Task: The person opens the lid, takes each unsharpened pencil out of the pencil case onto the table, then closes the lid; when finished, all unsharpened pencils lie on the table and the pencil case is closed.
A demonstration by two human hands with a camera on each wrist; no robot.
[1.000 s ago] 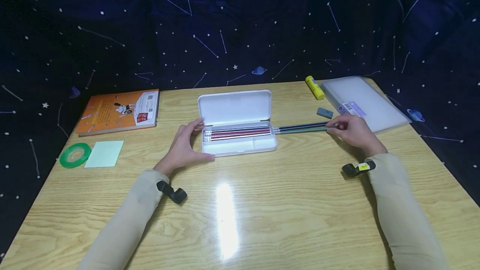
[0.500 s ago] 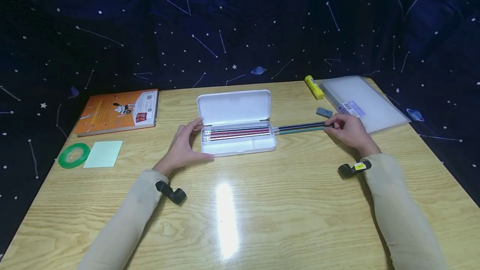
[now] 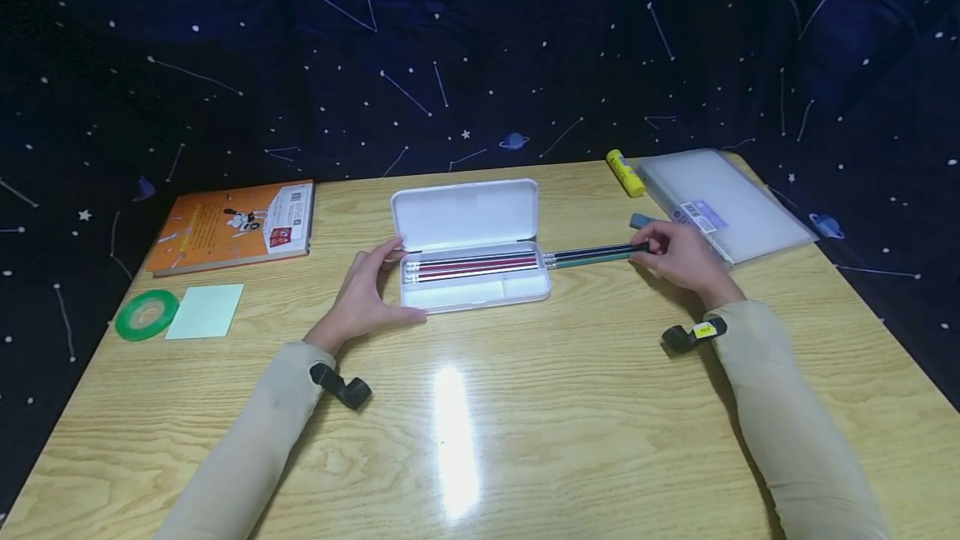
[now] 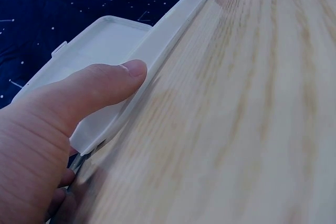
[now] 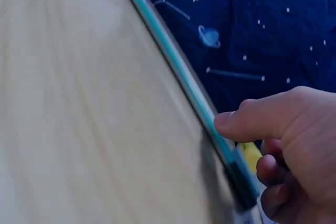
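An opened white pencil case (image 3: 461, 292) lies mid-table, its lid (image 3: 465, 211) raised at the back. Inside, several dark and red pencils (image 3: 472, 267) lie side by side, metal-ringed ends to the left. My left hand (image 3: 360, 294) holds the case's left end, thumb on the front wall and fingers round behind. To the right, my right hand (image 3: 686, 261) pinches a small bunch of dark and green pencils (image 3: 588, 256). Their metal-ringed ends meet the case's right edge; I cannot tell whether they touch it. In the right wrist view, a green pencil (image 5: 178, 66) runs past my thumb.
Behind my right hand are a blue-grey eraser (image 3: 640, 221), a yellow glue stick (image 3: 626, 173) and a clear plastic folder (image 3: 738, 207). On the left lie an orange book (image 3: 217, 232), green tape (image 3: 127, 315) and pale green sticky notes (image 3: 204, 312).
My right hand has shifted left along the pencils, closer to the case, and now partly covers the eraser. The pencils' case-side ends have hardly moved. My left hand keeps its hold on the case.
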